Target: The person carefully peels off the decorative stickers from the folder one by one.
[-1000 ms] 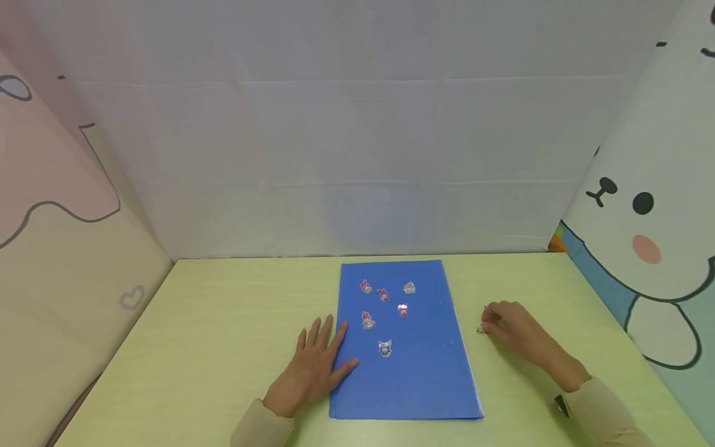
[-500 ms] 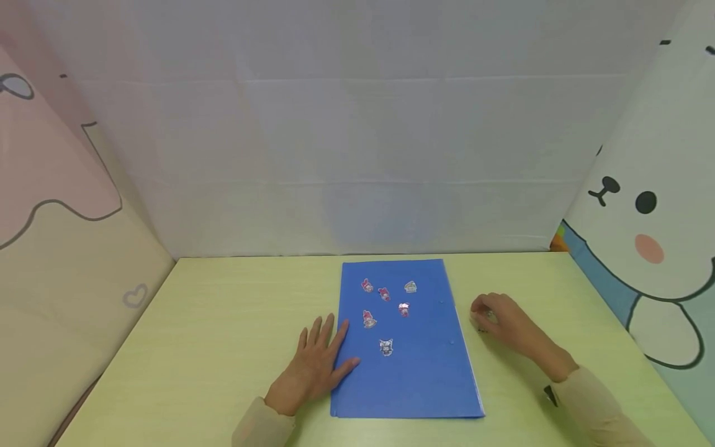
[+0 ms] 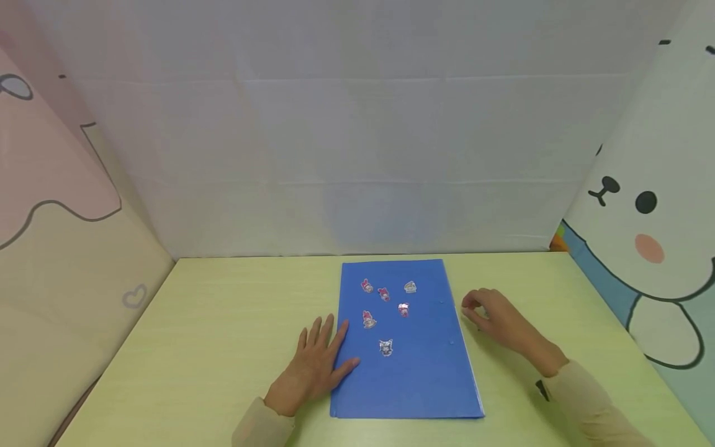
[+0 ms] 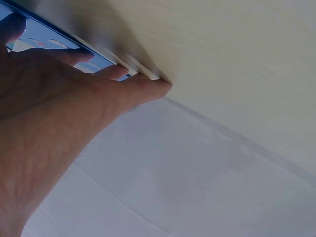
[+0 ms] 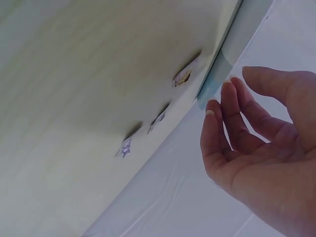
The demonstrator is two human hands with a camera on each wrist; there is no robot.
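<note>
A blue folder [image 3: 413, 379] lies on the table with several small cartoon stickers [image 3: 385, 347] on its front. My left hand [image 3: 310, 367] rests flat at its left edge with fingers spread, thumb and a finger over the blue surface; the left wrist view shows this hand [image 4: 74, 89] from below. Off the folder's right edge hovers my right hand [image 3: 499, 320], thumb and index tips close together. In the right wrist view, the right hand [image 5: 261, 128] has bent fingers; whether something tiny sits at the tips cannot be told. Several loose stickers [image 5: 126, 147] lie on the table beneath it.
The pale yellow table [image 3: 212, 329] runs back to a white curtain [image 3: 357, 167]. Printed cartoon drapes [image 3: 670, 261] flank both sides. Two small round marks [image 3: 451, 343] show on the folder's right part.
My right hand has moved left and slightly away from me, from beside the loose stickers toward the folder's right edge. The left hand and the stickers on the folder stay put.
</note>
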